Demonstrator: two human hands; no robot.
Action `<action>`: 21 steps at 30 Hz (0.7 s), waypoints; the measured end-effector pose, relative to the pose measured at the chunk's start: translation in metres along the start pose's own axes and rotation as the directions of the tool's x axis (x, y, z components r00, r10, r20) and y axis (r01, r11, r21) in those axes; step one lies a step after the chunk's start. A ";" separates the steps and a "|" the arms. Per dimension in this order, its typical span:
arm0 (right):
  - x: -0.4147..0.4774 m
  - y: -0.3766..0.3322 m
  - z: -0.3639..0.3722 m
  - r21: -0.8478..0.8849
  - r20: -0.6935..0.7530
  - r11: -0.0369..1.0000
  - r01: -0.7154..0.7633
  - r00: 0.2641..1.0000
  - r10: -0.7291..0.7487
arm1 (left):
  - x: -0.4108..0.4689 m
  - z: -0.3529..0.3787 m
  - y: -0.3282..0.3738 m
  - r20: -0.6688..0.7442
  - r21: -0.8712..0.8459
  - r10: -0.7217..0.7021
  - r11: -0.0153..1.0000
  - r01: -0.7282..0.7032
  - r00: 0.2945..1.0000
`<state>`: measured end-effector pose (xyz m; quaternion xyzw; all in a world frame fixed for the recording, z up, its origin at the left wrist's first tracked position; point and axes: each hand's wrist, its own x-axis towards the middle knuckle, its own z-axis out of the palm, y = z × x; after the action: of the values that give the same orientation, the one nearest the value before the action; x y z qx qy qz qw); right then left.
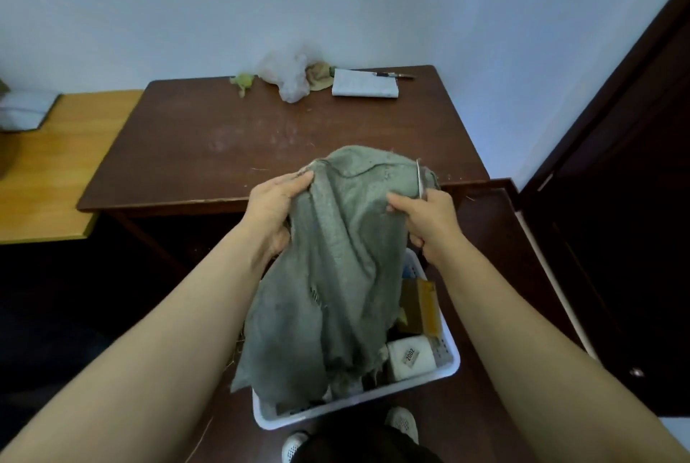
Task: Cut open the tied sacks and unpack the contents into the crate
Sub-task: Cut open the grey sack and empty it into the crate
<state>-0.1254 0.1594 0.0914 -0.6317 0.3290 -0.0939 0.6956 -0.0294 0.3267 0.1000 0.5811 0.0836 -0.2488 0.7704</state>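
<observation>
Pale wall behind, dark table (224, 134) beneath it. I see the sack (336, 276) hanging limp over the white crate (373, 399), its frayed hem dipping inside. Left hand (276, 208) grips its top-left edge; right hand (429, 219) pinches the top-right. Box (418, 307) and roll (410, 356) lie in the crate; a thin blade (420, 178) sticks up from my right fist.

The sack (336, 268), a grey-green coarse weave with frayed edges, is hanging limp between the left hand (276, 208) and right hand (425, 218). Both are gripping its bunched top, and its lower end is trailing into the crate (373, 397) below them. The white perforated crate is holding a white roll (410, 356) and a yellow-brown box (418, 307) beneath the right hand. A thin blade (419, 178) is sticking up from the right hand against the sack.
</observation>
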 end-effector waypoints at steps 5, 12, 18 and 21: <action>0.005 -0.033 -0.009 0.221 0.009 0.921 0.319 0.944 -0.329 | 0.001 0.009 0.036 0.145 -0.163 0.172 0.975 -0.148 0.974; 0.014 -0.037 -0.011 -0.255 -0.112 0.879 0.404 0.890 -0.442 | -0.005 0.023 0.054 0.129 -0.253 0.205 0.953 -0.168 0.970; 0.022 -0.026 -0.007 -0.332 -0.063 0.903 0.273 0.949 -0.310 | -0.002 0.031 0.052 0.076 -0.202 0.261 0.949 -0.241 0.962; 0.025 -0.014 -0.011 -0.254 -0.120 0.928 0.271 0.944 -0.309 | 0.005 0.020 0.026 -0.027 -0.051 0.210 0.976 -0.211 0.977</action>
<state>-0.1086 0.1341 0.0958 -0.7417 0.2944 -0.2061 0.5663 -0.0155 0.3122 0.1264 0.5684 0.0368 -0.1572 0.8067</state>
